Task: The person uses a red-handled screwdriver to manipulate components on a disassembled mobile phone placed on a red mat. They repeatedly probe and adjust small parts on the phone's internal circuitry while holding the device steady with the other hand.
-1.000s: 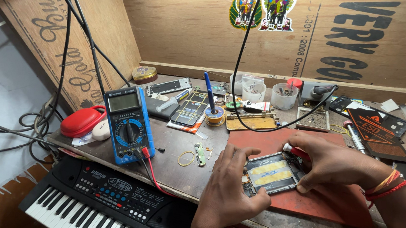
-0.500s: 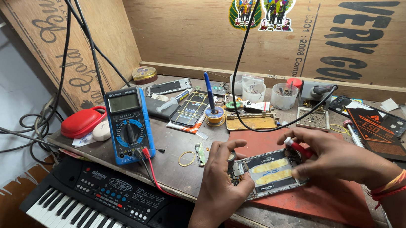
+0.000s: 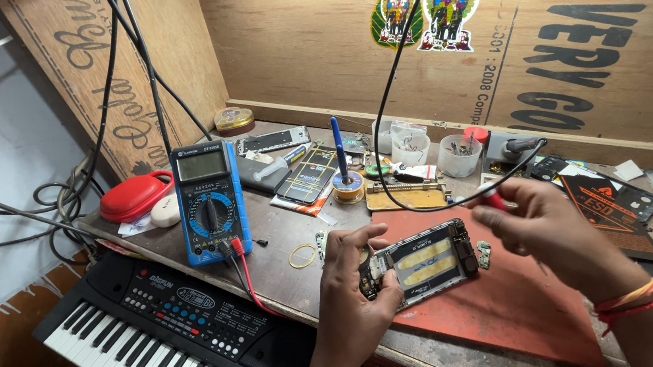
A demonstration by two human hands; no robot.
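The left hand [image 3: 356, 280] grips the near end of an opened phone [image 3: 420, 261], fingers wrapped round its edge and holding it just above the red mat [image 3: 506, 310] on the bench [image 3: 275, 228], while the right hand [image 3: 542, 222] pinches a red-handled tool [image 3: 492, 199] just beside the phone's far end, its tip hidden behind the fingers. With the back off and the yellow-taped inside exposed, this looks like the stage of working on the phone's inner parts. The next move would seem to call for a steady left-hand hold and a fine, careful placing of the tool. A blue meter [image 3: 209, 203] stands well apart.
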